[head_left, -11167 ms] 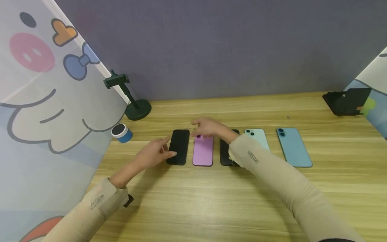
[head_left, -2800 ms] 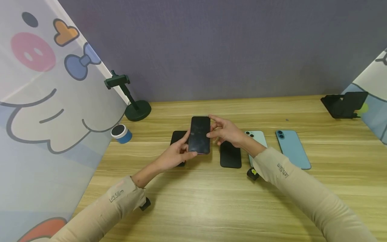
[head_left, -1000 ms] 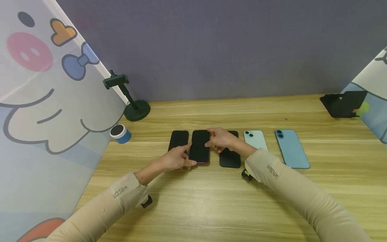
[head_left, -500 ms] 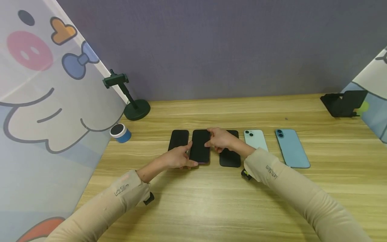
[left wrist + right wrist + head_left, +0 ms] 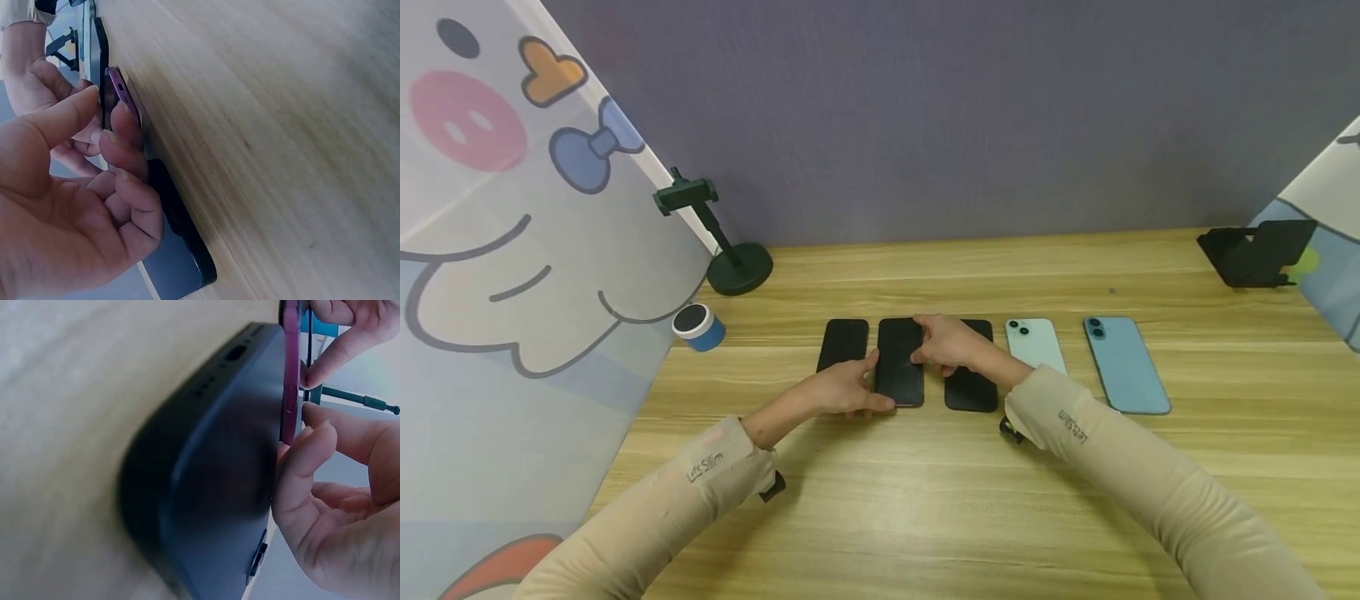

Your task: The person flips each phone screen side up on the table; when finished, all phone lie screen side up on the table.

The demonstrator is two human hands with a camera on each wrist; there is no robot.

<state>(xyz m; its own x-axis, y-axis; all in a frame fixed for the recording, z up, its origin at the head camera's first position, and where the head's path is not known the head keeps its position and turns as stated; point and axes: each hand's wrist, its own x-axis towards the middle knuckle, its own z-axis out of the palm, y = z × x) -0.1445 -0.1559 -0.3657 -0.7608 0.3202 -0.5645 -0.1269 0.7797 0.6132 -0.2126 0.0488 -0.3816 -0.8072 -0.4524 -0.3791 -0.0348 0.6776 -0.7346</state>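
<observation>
In the head view, a purple-edged smartphone [image 5: 899, 377] lies screen up in the row, between two dark phones. My left hand [image 5: 844, 392] holds its left side and lower corner with finger and thumb. At the opposite side, my right hand [image 5: 949, 343] grips the right edge and upper corner. The purple frame [image 5: 122, 89] with its charging port shows in the left wrist view. Left of it is a black phone [image 5: 842, 340], partly behind my left hand. A second black phone [image 5: 972, 393] lies right, partly under my right hand and large in the right wrist view.
Further right lie a mint-green phone [image 5: 1028, 337], partly covered by the sleeve, and a blue phone [image 5: 1127, 367], both back up. A dark green phone stand [image 5: 739, 268] and a blue-and-white jar [image 5: 700, 328] stand left. A black folding stand [image 5: 1258, 254] is at the back right.
The purple phone lay back up at first, then was lifted by both hands with its screen showing, and now lies screen up. Over the last second it has shifted slightly right.
</observation>
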